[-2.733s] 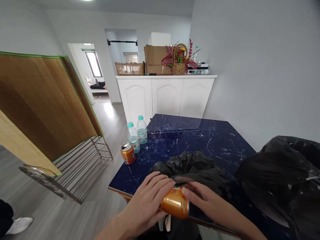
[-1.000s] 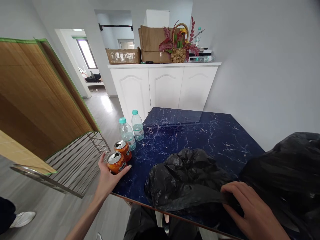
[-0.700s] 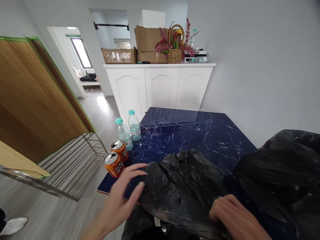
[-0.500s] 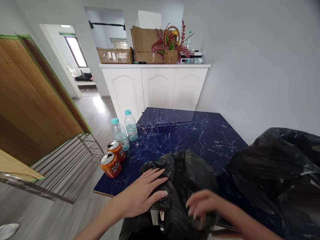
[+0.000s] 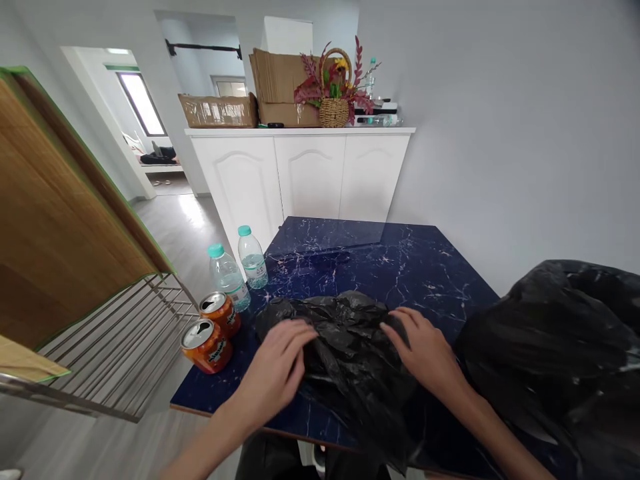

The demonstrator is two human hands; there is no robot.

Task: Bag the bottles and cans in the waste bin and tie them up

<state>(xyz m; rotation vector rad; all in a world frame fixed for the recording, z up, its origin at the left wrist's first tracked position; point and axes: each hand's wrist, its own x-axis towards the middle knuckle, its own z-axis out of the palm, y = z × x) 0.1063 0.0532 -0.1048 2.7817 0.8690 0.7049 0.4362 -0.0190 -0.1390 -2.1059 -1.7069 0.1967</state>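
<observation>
A crumpled black plastic bag [image 5: 350,353] lies on the dark blue marbled table [image 5: 415,263], its lower end hanging over the front edge. My left hand [image 5: 280,363] rests at the bag's left side, fingers bent over the plastic and thumb apart from them. On the other side my right hand [image 5: 423,343] touches the bag's upper right edge, with thumb and fingers spread. Two orange drink cans, a front can [image 5: 207,347] and a rear can [image 5: 220,313], stand left of my left hand. Behind them are two clear bottles with teal caps, a nearer bottle [image 5: 228,279] and a farther bottle [image 5: 253,260].
A larger black plastic bag [image 5: 540,333] bulges at the table's right. Beyond the table stands a white cabinet [image 5: 310,173] bearing cardboard boxes [image 5: 217,111] and a flower basket [image 5: 334,112]. A metal rack [image 5: 120,353] with a wooden board [image 5: 70,207] is at left.
The bag has gone from bunched up to lying flatter and farther left on the table. My right hand has moved up and forward onto its edge; my left hand has shifted slightly left.
</observation>
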